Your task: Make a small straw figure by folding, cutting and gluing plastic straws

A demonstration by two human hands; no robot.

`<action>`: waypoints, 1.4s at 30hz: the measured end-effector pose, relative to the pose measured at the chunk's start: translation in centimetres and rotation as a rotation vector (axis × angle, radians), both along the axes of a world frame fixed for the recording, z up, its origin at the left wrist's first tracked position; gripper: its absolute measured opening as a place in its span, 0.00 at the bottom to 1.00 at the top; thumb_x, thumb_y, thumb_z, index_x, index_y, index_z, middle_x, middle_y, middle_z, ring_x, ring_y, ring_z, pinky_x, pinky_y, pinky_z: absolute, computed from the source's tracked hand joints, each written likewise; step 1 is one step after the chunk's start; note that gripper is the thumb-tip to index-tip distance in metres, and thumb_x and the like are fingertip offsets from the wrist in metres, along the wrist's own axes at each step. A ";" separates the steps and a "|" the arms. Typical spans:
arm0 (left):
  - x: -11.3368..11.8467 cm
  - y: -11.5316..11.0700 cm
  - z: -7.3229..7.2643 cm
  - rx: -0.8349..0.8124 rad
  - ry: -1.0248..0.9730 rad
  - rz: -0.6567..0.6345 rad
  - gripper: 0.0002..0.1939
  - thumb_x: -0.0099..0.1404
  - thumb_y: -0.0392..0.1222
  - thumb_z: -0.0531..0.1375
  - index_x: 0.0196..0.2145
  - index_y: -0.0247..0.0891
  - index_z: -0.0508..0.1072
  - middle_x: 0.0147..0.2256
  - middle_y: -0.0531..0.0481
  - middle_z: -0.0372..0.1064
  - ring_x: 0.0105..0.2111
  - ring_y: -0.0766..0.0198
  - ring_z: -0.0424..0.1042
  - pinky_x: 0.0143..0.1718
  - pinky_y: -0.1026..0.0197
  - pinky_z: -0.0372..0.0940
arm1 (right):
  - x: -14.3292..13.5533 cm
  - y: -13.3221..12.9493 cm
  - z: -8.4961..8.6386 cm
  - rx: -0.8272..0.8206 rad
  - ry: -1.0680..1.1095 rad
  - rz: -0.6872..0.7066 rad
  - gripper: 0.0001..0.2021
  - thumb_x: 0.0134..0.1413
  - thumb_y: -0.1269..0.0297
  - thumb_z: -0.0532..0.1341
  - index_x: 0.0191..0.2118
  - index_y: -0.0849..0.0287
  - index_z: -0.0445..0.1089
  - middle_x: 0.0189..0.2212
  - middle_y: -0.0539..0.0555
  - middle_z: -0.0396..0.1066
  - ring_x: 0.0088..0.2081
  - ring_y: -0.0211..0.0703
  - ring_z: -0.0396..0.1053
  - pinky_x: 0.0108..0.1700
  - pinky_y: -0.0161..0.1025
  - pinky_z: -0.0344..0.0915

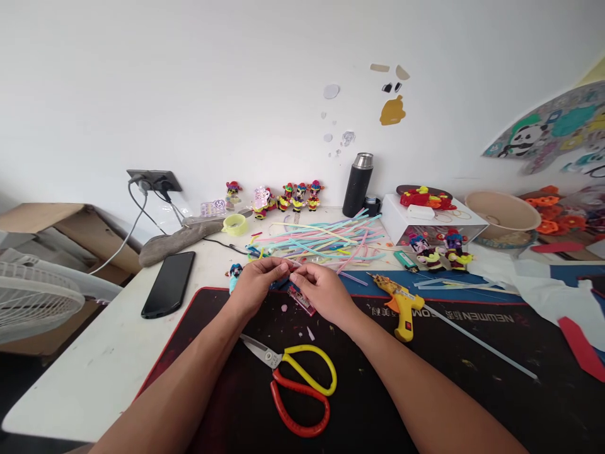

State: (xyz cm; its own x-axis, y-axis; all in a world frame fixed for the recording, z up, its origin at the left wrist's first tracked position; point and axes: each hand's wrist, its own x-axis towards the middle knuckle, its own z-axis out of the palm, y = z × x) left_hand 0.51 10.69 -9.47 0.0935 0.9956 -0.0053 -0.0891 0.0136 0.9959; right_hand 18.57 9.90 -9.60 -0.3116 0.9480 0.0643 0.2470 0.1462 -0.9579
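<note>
My left hand (258, 282) and my right hand (326, 291) meet fingertip to fingertip above the far part of the dark mat. Both are closed in a pinch, and whatever lies between the fingers is too small to make out. Under my right hand a small flat reddish piece (302, 302) lies partly covered. A blue-hatted figurine (234, 272) shows beside my left hand, partly hidden by it. Nearer to me lie scissors (309, 384) with one yellow and one red handle. To the right rests a yellow glue gun (401, 309) with a long glue stick (482, 343) in its back.
Pastel sticks (326, 239) are heaped behind my hands. Several figurines (299, 198) stand by the wall, near a black thermos (358, 186). A phone (169, 285) and a yellow tape roll (235, 225) lie left; a white box (392, 217) and a bowl (501, 211) stand right.
</note>
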 end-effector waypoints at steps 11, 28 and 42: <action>0.1 0.2 -0.1 -0.015 -0.046 0.050 0.20 0.57 0.59 0.72 0.32 0.37 0.83 0.26 0.50 0.73 0.27 0.64 0.65 0.33 0.62 0.61 | 0.1 0.0 0.0 0.041 -0.043 0.004 0.10 0.64 0.58 0.60 0.38 0.57 0.75 0.30 0.49 0.76 0.28 0.39 0.68 0.32 0.35 0.61; 0.0 0.1 -0.1 -0.035 -0.035 0.010 0.18 0.55 0.56 0.74 0.32 0.37 0.83 0.27 0.50 0.74 0.27 0.65 0.66 0.32 0.62 0.61 | 0.0 -0.4 0.0 0.095 -0.146 0.032 0.08 0.66 0.62 0.61 0.39 0.57 0.76 0.32 0.50 0.79 0.32 0.41 0.74 0.35 0.36 0.62; 0.2 0.0 0.0 -0.020 0.026 0.010 0.20 0.53 0.58 0.74 0.27 0.36 0.81 0.24 0.51 0.72 0.25 0.66 0.64 0.30 0.62 0.60 | -0.1 -0.6 0.4 0.138 -0.261 0.028 0.07 0.66 0.62 0.62 0.39 0.56 0.77 0.31 0.50 0.80 0.29 0.41 0.73 0.33 0.37 0.59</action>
State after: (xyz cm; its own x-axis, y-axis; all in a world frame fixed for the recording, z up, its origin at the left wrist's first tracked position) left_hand 0.68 10.73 -9.44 0.0833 0.9961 -0.0277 -0.0633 0.0330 0.9974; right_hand 18.44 9.28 -9.24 -0.3604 0.9267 0.1061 0.4762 0.2806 -0.8334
